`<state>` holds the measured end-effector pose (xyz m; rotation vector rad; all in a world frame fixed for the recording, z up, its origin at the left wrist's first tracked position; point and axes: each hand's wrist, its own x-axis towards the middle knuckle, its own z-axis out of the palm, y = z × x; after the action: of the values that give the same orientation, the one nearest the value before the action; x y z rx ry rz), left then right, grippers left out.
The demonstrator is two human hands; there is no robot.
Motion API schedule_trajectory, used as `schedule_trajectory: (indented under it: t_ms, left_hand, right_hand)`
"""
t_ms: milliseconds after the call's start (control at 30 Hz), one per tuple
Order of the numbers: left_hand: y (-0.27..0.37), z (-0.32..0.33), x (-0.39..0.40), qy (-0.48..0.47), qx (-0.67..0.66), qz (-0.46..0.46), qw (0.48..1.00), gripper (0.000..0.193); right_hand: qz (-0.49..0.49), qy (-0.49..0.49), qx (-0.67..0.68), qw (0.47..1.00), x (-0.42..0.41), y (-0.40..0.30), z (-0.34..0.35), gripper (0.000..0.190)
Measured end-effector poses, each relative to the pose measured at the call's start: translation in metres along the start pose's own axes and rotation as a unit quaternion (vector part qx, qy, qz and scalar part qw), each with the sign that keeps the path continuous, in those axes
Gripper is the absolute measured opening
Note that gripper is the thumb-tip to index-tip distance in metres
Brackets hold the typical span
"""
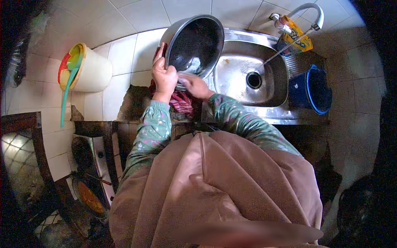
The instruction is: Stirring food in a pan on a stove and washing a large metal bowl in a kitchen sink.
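My left hand (pixel 164 76) grips the side and lower rim of a deep metal pot (pixel 198 43) with a dark inside, its thumb along the edge. The pot is tilted, its mouth turned towards me, and held over the counter at the left side of the sink. My right hand (pixel 197 86) is at the pot's lower rim, near the left hand. Motion blurs its fingers, so whether they close on the rim cannot be told. Beneath the hands lies a red striped cloth (pixel 183 102), partly covered by them.
Water runs from a white curved tap (pixel 318 23) into the stainless steel sink (pixel 232 74). A yellow detergent pouch (pixel 296 38) hangs by the tap. Right of the basin, a blue bucket (pixel 299 90) lies tilted. A cream bucket (pixel 96 69) holding a green-handled dipper (pixel 69 90) stands left.
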<state>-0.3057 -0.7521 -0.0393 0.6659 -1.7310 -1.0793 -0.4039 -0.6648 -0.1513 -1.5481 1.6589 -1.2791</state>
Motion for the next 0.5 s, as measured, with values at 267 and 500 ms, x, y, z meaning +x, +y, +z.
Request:
schedule_trajectory:
  t_ms: [267,500]
  left_hand:
    - [-0.006,0.001,-0.011,0.026,0.011,0.044,0.999,0.036]
    - [0.035,-0.006,0.034,-0.056,0.167,0.093,0.980,0.026]
  right_hand:
    - [0.024,0.079,0.052,0.995,0.023,-0.013,0.034,0.027]
    - [-0.043,-0.004,-0.244,0.969,0.002,0.029,0.003,0.020]
